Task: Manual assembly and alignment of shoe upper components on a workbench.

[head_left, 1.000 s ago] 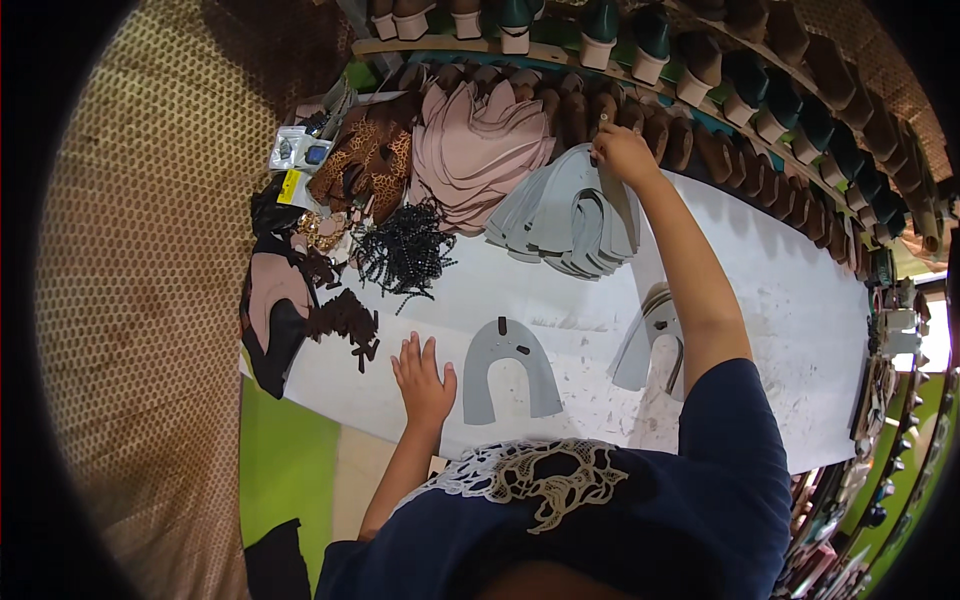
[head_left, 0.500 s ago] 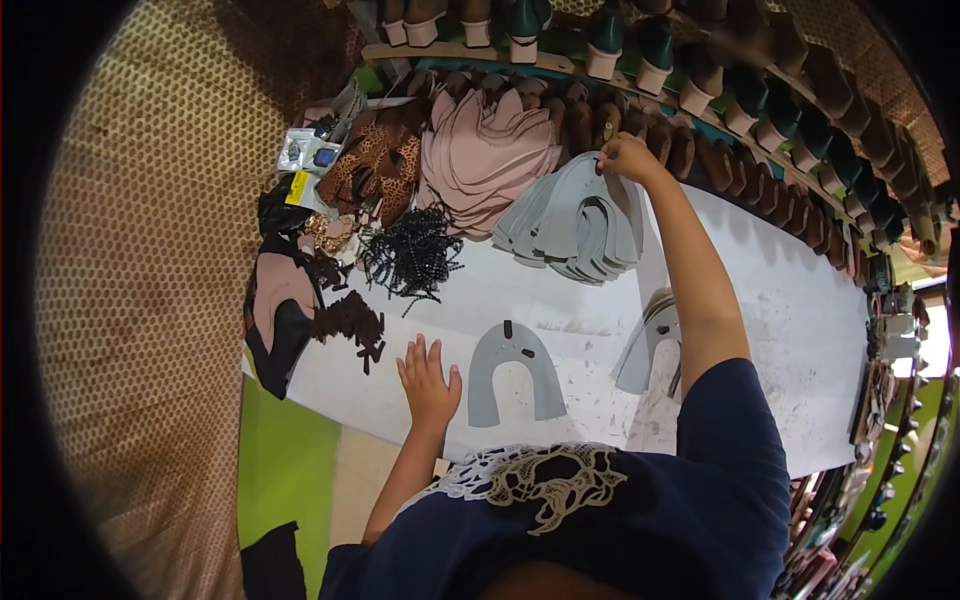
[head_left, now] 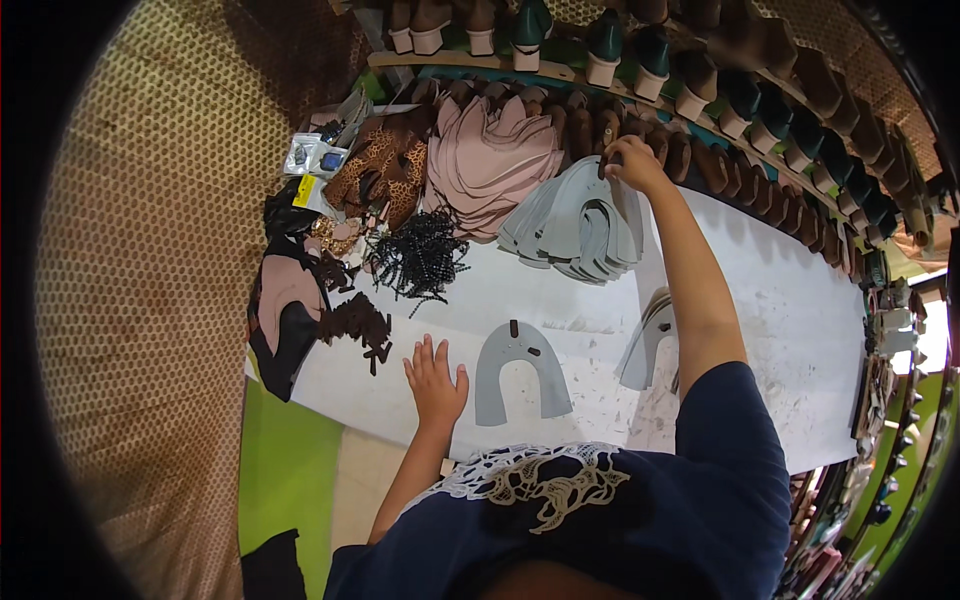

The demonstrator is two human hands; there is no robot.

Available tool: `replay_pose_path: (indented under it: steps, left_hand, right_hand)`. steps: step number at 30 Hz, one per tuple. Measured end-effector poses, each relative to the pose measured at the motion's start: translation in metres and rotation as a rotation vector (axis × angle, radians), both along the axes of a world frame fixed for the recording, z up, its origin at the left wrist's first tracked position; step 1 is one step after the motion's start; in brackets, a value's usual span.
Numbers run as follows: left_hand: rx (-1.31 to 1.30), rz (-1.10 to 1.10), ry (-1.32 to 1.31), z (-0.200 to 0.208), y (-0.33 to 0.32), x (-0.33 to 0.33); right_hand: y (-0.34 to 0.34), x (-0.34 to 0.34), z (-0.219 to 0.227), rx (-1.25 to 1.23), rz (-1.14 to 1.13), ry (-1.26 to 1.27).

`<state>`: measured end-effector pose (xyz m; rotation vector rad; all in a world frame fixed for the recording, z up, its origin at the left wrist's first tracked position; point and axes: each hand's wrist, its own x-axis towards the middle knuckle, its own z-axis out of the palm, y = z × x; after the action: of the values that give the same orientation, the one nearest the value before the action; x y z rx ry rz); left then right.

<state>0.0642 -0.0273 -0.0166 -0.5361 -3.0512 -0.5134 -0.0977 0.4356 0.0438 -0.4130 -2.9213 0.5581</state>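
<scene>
Your right hand (head_left: pixel 633 163) is resting at the top edge of the grey stack (head_left: pixel 558 212), toward the tabletop's (head_left: pixel 790 310) far side; whether its bent fingers are pinching anything, you cannot tell. Your left hand (head_left: pixel 437 385) is lying spread, holding nothing, beside one grey U-shaped piece (head_left: pixel 497 358). Such pieces are looking light, thin and bendy; the curved top is probably offering the surest hold.

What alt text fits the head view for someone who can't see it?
A person's right hand is at the far edge of a grey pile on a white table; the left hand lies open beside a grey arch. Pink pieces, black beads and brown strips lie left of the pile, with rows of shoes beyond.
</scene>
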Motion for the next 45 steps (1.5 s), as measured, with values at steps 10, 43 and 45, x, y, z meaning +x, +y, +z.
replay_pose_path:
  steps: [10, 43, 45]
  left_hand:
    - [0.053, 0.009, 0.022, -0.004, -0.006, 0.003]
    - [0.278, 0.03, 0.06, 0.019, -0.137, -0.033]
    - [0.304, 0.012, 0.055, 0.027, -0.132, -0.039]
  right_hand:
    - [-0.101, 0.09, -0.024, -0.257, 0.112, 0.416]
    - [-0.418, 0.106, -0.052, -0.173, 0.495, 0.188]
    - [-0.416, 0.113, -0.052, -0.297, 0.435, 0.231]
